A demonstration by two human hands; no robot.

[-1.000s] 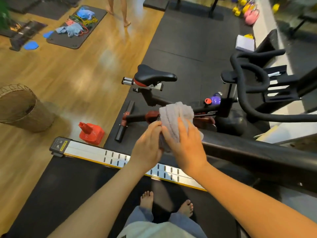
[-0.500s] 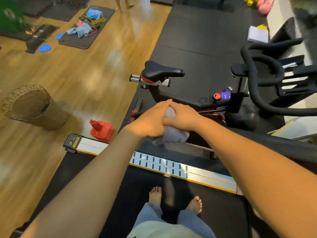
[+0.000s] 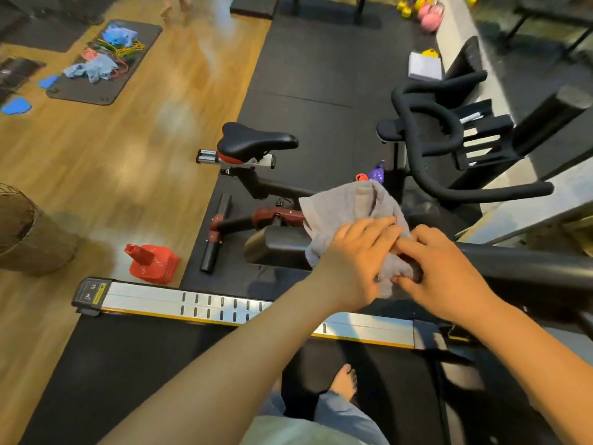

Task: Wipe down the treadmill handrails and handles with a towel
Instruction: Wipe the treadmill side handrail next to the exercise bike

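**Towel on the near end of the left handrail, both hands engaged**

You stand barefoot on the black treadmill belt (image 3: 160, 364), facing the long black padded handrail (image 3: 513, 264) that runs from centre frame to the right edge. The grey terry towel (image 3: 349, 203) is draped over the rail close to its free end (image 3: 256, 248); its upper part stands up in loose folds, and its lower part is bunched against the rail. Your left hand (image 3: 356, 261) lies over the towel with the fingers (image 3: 378, 229) close together and bent down onto the cloth, pressing it to the rail. Your right hand (image 3: 449, 277) sits just beside it, touching; its fingers (image 3: 407, 248) curl in and pinch the bunched cloth from the rail's right side.

Progress, as a judgement: you are working only the end portion of this one rail. The long stretch of rail to the right lies uncovered by the towel, and whether it has been wiped cannot be told from its surface. The opposite handrail and the handles are out of view, so most of the task probably remains.

Alongside stand a black-saddled spin bike (image 3: 256, 142), a red cone stack (image 3: 150, 261) and a wicker basket (image 3: 29, 236) on the wooden floor (image 3: 128, 155).
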